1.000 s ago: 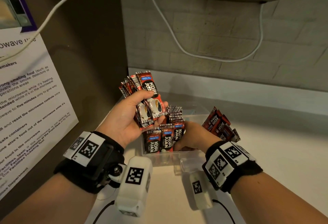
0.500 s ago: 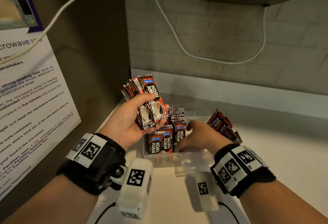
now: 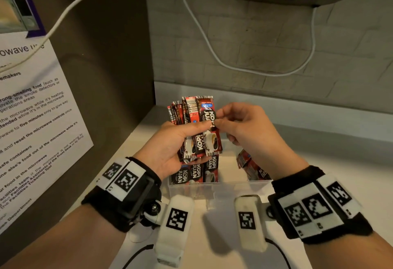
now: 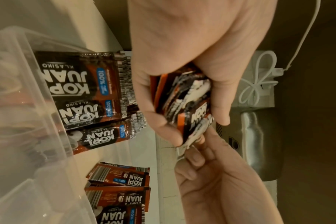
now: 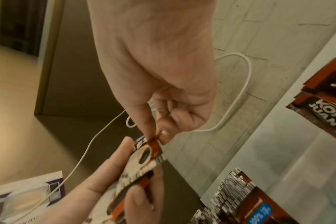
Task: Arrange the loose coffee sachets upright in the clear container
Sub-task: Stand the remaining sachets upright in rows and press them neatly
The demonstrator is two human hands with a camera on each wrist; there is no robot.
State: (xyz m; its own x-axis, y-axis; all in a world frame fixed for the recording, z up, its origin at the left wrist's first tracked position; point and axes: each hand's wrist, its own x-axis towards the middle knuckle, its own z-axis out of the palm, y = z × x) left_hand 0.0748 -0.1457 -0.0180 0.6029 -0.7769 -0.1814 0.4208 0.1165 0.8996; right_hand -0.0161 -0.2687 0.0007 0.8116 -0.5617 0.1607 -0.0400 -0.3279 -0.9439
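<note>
Head view | right hand point(image 3: 244, 128) pinching front sachet point(image 3: 209, 126) at its side edge | left hand point(image 3: 170, 147) clamped round fanned stack point(image 3: 191, 124), long axes upright | clear container point(image 3: 223, 185) directly below, nearer the left hand, standing sachets point(image 3: 194, 173) filling its left part | container's right part hidden by the right wrist (loose pile point(image 3: 253, 166) partly cut off)

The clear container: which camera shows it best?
The head view: the clear container shows its front wall, with sachets standing upright inside. The left wrist view shows only a blurred wall; the right wrist view, just sachet tops.
</note>
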